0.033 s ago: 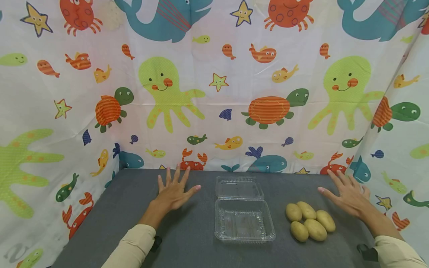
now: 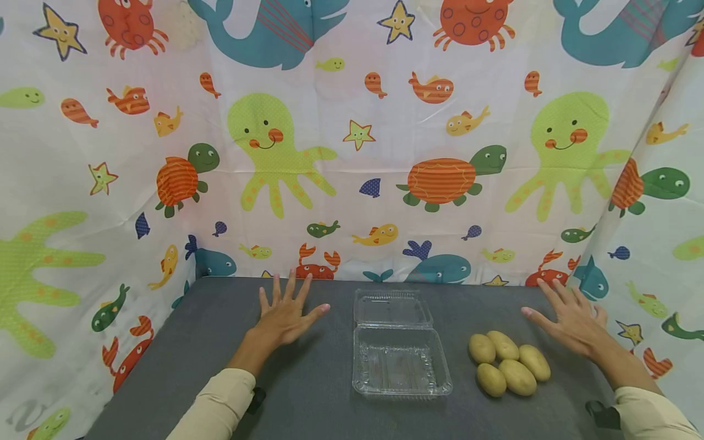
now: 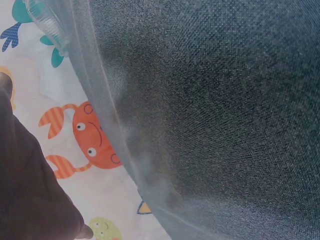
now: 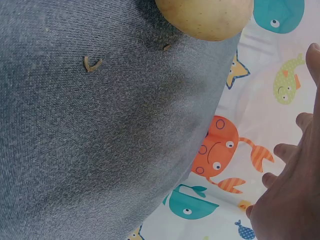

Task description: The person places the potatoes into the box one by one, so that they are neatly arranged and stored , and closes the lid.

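Observation:
My left hand (image 2: 283, 319) has its fingers spread above the left part of the grey table, holding nothing. To its right lies a clear plastic clamshell box (image 2: 356, 360), with its lid (image 2: 392, 307) folded back towards the rear wall. A cluster of several yellow-brown potatoes (image 2: 517, 377) sits right of the box. Beyond them, my right hand (image 2: 572, 319) is spread in the air with nothing in it. The right wrist view shows part of one potato (image 4: 207, 17) and the hand (image 4: 292, 195) apart from it. In the left wrist view, the hand (image 3: 35, 175) appears as a dark shape.
The dark grey cloth-covered table (image 2: 308, 397) reaches back to a white curtain (image 2: 352, 244) printed with sea animals, which also hangs at both sides. Small tan scraps (image 4: 92, 64) lie on the cloth in the right wrist view.

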`<state>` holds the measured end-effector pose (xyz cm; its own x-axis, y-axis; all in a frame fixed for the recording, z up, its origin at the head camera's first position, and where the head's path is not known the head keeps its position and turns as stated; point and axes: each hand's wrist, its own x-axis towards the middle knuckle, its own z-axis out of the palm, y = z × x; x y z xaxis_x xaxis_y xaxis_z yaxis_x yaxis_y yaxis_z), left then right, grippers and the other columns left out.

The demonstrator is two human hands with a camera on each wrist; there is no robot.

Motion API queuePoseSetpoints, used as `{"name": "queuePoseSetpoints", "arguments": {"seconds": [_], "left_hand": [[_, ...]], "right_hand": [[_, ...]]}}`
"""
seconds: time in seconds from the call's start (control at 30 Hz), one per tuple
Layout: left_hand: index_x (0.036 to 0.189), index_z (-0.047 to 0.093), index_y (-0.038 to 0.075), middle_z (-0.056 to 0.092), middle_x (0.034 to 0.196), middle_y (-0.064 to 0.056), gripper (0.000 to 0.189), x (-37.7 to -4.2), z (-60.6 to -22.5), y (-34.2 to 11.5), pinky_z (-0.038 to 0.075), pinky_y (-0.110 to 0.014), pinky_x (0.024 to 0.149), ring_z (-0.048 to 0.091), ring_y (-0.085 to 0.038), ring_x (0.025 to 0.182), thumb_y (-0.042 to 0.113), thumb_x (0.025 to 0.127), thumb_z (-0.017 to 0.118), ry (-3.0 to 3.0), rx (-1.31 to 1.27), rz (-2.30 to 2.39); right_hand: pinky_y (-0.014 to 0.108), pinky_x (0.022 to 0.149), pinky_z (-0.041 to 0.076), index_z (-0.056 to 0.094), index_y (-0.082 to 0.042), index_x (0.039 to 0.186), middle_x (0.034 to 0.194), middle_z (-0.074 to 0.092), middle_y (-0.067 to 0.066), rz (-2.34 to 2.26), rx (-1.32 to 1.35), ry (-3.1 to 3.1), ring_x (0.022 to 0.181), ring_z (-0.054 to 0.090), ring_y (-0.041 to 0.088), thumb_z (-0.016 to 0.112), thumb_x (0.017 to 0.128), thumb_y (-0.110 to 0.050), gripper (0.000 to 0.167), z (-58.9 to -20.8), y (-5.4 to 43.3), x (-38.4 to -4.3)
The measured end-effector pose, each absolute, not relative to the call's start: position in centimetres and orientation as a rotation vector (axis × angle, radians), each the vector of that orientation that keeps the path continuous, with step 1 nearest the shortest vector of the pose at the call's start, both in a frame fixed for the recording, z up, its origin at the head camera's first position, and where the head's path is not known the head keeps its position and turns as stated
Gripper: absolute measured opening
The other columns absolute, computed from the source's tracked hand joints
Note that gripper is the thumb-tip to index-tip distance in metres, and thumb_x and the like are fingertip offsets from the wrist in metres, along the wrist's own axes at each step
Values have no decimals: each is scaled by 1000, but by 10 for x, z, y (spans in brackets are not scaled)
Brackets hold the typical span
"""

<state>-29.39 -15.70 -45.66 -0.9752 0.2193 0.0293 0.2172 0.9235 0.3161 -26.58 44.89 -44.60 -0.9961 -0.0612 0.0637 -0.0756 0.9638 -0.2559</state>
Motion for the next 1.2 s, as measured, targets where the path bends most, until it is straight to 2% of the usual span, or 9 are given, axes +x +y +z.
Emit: {"name": "queuePoseSetpoints", "arguments": {"seconds": [0.33,0.57,0.83,1.07,1.2], "left_hand": [[172,3,29,-13,179,-11,97,-293,-460,-159,-5,-81,119,-15,-51,160,82,99,37,3091,367,531],[173,11,27,1,180,-12,102,-290,-459,-155,9,-83,117,6,-50,162,79,96,52,3054,507,658],[171,21,32,10,180,-1,101,-277,-451,-147,17,-83,116,19,-46,160,72,91,69,2893,630,876],[167,35,30,22,177,0,97,-264,-448,-139,31,-70,120,27,-35,160,54,87,84,2736,753,1071],[165,40,27,28,175,0,97,-255,-448,-134,33,-67,120,32,-35,158,52,85,87,2680,824,1106]], "right_hand": [[92,98,5,10,-7,170,167,13,39,428,119,-3053,143,10,73,44,105,-68,96,-446,448,-261],[89,96,14,12,-6,170,166,18,39,419,110,-3032,141,18,71,46,104,-68,96,-446,447,-257],[87,92,19,13,-6,170,165,20,40,508,121,-2997,138,21,72,51,104,-64,95,-444,441,-253],[90,95,23,20,-3,168,162,27,42,663,177,-2962,141,26,70,59,103,-57,93,-439,434,-249],[90,96,25,15,-7,170,163,24,42,823,184,-2973,143,24,70,59,104,-54,92,-436,432,-244]]}}
